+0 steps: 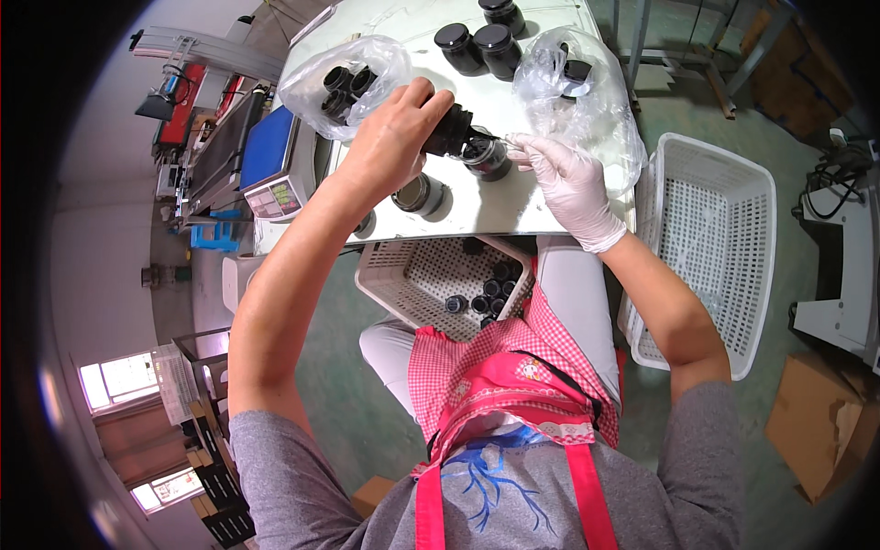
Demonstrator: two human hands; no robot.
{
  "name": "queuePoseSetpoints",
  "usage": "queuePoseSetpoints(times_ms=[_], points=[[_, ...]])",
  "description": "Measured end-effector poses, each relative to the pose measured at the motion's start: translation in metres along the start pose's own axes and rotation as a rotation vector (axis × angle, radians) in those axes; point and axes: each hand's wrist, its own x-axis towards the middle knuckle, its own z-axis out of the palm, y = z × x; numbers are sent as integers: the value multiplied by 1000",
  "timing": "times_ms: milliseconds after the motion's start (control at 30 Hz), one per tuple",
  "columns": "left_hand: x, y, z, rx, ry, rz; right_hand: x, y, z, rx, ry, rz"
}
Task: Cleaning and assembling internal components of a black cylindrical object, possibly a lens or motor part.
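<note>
My bare left hand (pixel 394 133) is wrapped round a small black jar (pixel 445 136), which tilts to the right. Its mouth is over or against an open glass jar (pixel 488 167) with dark contents on the table. In a white glove, my right hand (pixel 570 181) pinches a thin, light-coloured tool (pixel 493 138) that reaches to the mouths of the two jars. The tool's tip is too small to make out. Another open jar (pixel 419 195) stands near the table's front edge, below my left wrist.
Lidded black jars (pixel 498 50) stand at the back. A clear plastic bag (pixel 390 60) with black jars lies left, another bag (pixel 596 137) right. A basket (pixel 394 291) holding small black pieces sits under the table edge. A white basket (pixel 765 229) stands right, a scale (pixel 278 197) left.
</note>
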Motion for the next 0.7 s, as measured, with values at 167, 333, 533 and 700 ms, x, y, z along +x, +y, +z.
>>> queuePoseSetpoints(times_ms=[167, 333, 533, 700], points=[[0, -3, 3, 8, -8, -4, -9, -5, 0, 102, 20, 30], [1, -2, 3, -6, -11, -8, 11, -4, 12, 98, 122, -102], [-1, -1, 2, 21, 67, 46, 17, 5, 16, -172, 158, -243], [0, -1, 0, -4, -3, -22, -6, -1, 13, 92, 59, 174]])
